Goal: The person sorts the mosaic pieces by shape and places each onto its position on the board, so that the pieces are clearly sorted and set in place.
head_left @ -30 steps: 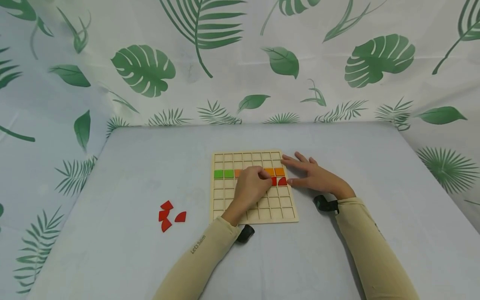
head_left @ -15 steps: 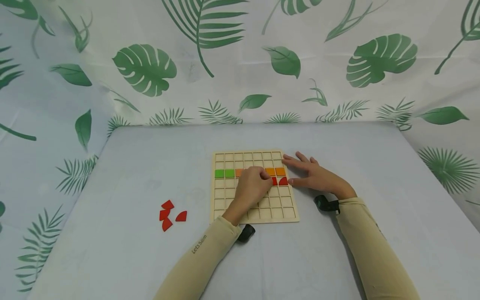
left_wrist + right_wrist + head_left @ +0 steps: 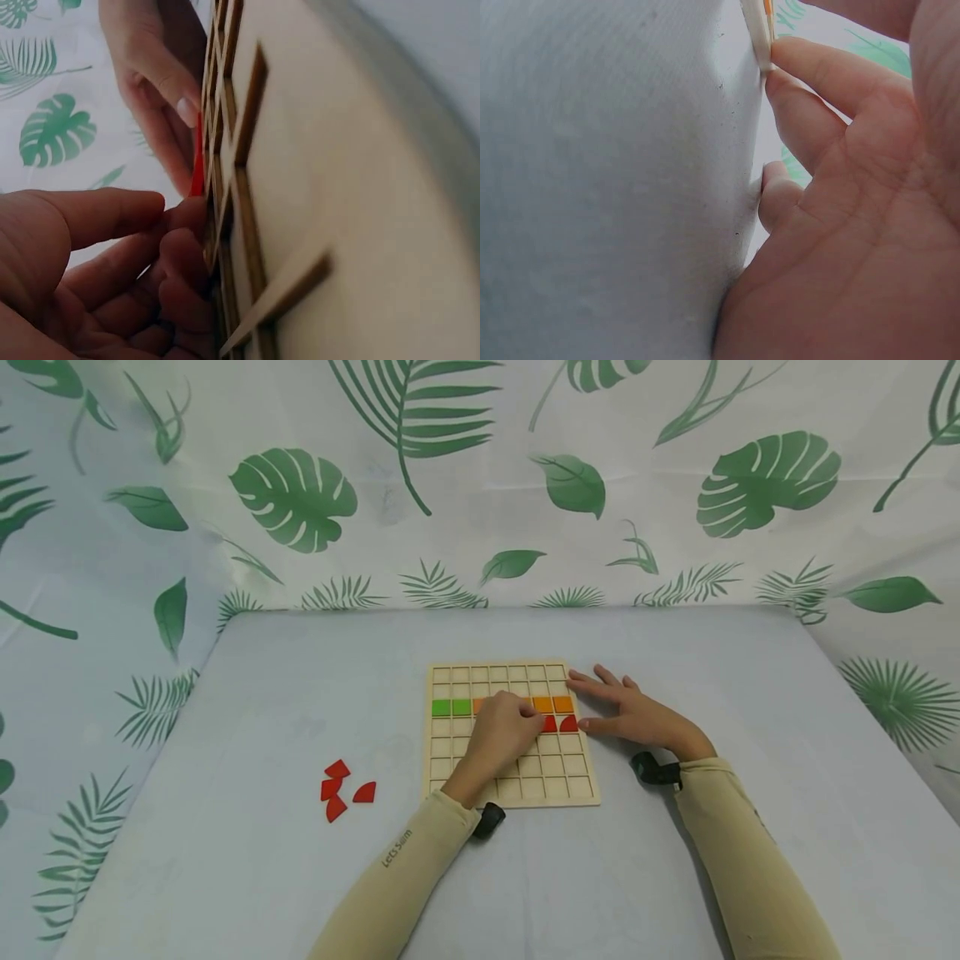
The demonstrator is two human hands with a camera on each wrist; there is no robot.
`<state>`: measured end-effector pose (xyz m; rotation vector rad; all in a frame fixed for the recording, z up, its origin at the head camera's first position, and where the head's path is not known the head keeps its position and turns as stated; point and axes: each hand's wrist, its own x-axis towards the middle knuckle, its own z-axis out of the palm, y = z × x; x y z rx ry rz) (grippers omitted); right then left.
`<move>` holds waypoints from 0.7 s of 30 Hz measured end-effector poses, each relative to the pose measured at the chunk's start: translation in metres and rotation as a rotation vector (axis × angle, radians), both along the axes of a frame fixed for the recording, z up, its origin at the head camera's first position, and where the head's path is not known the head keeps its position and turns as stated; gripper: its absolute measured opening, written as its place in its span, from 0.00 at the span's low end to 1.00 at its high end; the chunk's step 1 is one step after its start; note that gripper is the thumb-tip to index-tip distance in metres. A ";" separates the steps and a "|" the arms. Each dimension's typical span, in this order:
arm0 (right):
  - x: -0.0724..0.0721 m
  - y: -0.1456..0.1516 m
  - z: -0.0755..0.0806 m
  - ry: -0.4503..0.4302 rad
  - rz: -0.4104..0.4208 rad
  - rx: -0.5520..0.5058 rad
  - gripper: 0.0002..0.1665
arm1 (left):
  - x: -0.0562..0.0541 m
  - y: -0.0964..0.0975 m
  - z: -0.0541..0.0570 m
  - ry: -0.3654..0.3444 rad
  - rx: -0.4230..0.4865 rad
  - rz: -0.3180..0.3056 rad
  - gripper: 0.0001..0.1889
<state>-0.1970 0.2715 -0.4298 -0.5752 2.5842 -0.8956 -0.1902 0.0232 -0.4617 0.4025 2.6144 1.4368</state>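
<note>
A square wooden grid board [image 3: 547, 765] lies on the table under my left hand [image 3: 499, 735]. That hand's fingers are bent, with the fingertips down at a red quarter-circle piece [image 3: 550, 724] in the row below the orange ones. In the left wrist view the thumb and fingers [image 3: 184, 259] are close to the board, and the red piece [image 3: 198, 161] shows just beyond them. I cannot tell whether they pinch a piece. Another red quarter-circle piece [image 3: 569, 723] sits at the row's right end. My right hand [image 3: 633, 714] spreads its fingers, touching the board's right edge [image 3: 759, 34].
Green squares [image 3: 452, 707] and orange squares [image 3: 552, 704] fill parts of one row; my left hand hides its middle. Several loose red pieces [image 3: 336, 789] lie on the white-covered table [image 3: 262, 693] left of the board. Behind hangs a leaf-print cloth [image 3: 465, 527].
Both hands hold nearly the same places on and beside the board. The whole head view has shifted slightly; the pieces have not visibly moved on the board or table.
</note>
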 end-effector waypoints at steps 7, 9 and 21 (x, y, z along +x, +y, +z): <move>-0.001 0.000 0.001 -0.003 0.004 0.009 0.47 | -0.008 -0.008 -0.001 -0.081 0.020 -0.050 0.25; -0.001 0.000 0.001 -0.006 0.003 0.010 0.47 | -0.006 -0.011 0.007 -0.097 0.022 -0.058 0.21; -0.003 0.000 -0.001 -0.013 0.000 0.015 0.46 | 0.023 -0.022 0.061 -0.258 0.205 -0.139 0.34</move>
